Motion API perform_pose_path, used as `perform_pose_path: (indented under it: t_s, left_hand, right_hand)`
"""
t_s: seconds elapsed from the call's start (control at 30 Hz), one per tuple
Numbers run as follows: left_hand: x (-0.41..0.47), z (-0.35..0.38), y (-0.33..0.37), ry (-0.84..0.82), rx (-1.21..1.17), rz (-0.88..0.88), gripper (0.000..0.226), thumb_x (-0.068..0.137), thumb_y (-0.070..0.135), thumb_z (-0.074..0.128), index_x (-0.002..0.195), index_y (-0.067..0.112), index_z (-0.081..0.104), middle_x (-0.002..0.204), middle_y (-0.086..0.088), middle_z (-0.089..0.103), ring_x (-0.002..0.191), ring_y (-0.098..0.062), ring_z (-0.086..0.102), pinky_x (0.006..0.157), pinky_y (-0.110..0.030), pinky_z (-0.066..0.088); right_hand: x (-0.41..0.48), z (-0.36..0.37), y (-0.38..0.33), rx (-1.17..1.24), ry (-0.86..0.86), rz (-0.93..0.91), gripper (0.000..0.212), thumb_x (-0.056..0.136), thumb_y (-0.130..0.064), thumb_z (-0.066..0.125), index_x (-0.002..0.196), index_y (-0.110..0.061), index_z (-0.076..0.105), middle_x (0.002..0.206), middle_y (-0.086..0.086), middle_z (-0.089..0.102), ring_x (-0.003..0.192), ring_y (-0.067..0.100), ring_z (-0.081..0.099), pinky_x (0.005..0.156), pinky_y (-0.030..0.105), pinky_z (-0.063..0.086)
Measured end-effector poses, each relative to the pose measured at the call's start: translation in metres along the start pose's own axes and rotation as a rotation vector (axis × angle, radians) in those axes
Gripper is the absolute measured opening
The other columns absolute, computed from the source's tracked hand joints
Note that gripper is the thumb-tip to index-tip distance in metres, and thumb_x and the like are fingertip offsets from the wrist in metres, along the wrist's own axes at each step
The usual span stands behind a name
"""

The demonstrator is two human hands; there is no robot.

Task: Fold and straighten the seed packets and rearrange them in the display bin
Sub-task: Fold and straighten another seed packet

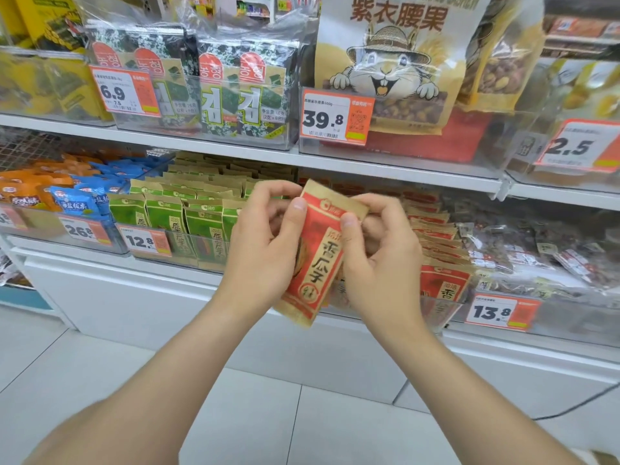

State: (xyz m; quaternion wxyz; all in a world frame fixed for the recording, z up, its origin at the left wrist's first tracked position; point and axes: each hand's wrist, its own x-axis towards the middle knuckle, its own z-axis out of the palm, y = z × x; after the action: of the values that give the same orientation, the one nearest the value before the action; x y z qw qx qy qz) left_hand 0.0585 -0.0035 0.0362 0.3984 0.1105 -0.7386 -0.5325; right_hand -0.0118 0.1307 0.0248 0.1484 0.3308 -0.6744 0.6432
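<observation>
A red and tan seed packet (315, 253) is held up in front of the lower shelf, tilted with its top to the right. My left hand (265, 243) grips its left edge, thumb on the front near the top. My right hand (379, 253) grips the right edge, thumb on the front and fingers curled behind. Behind my right hand stands a clear display bin (446, 310) with several matching red packets (439, 260) in a row, some leaning. The lower part of that bin is partly hidden by my hands.
Left of it, a bin of several green seed packets (188, 216) bears a 12.8 tag (144, 241). A 13.8 tag (496, 312) hangs at right. Blue and orange snack bags (67, 193) lie far left. Seaweed packs (228, 92) and a cashew bag (392, 62) fill the upper shelf.
</observation>
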Motion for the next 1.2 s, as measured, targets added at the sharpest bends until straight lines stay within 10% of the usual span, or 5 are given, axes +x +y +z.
perform_pose_path:
  t_s: [0.2, 0.53, 1.2]
  left_hand:
    - [-0.009, 0.010, -0.001, 0.062, -0.026, -0.124, 0.012, 0.109, 0.021, 0.059, 0.106, 0.032, 0.060, 0.094, -0.002, 0.078, 0.082, -0.026, 0.076, 0.072, -0.052, 0.061]
    - [-0.018, 0.019, 0.010, -0.088, -0.150, -0.134, 0.027, 0.091, 0.047, 0.073, 0.100, 0.025, 0.061, 0.085, 0.001, 0.072, 0.072, -0.017, 0.065, 0.070, -0.047, 0.055]
    - [-0.020, 0.014, 0.017, -0.257, -0.083, -0.066, 0.030, 0.118, 0.019, 0.034, 0.094, 0.007, 0.047, 0.077, -0.002, 0.047, 0.068, -0.010, 0.046, 0.062, -0.024, 0.044]
  right_hand:
    - [-0.017, -0.002, -0.005, 0.075, -0.110, 0.145, 0.020, 0.115, -0.027, 0.049, 0.121, -0.022, 0.068, 0.090, 0.000, 0.077, 0.080, 0.023, 0.074, 0.068, 0.056, 0.059]
    - [-0.016, -0.003, -0.011, 0.422, -0.132, 0.356, 0.024, 0.110, -0.029, 0.056, 0.119, -0.011, 0.069, 0.102, 0.013, 0.079, 0.084, 0.018, 0.074, 0.067, 0.027, 0.061]
    - [-0.015, -0.003, -0.009, 0.417, -0.136, 0.364, 0.016, 0.108, -0.015, 0.063, 0.116, -0.012, 0.075, 0.108, 0.005, 0.081, 0.102, 0.022, 0.077, 0.094, 0.043, 0.062]
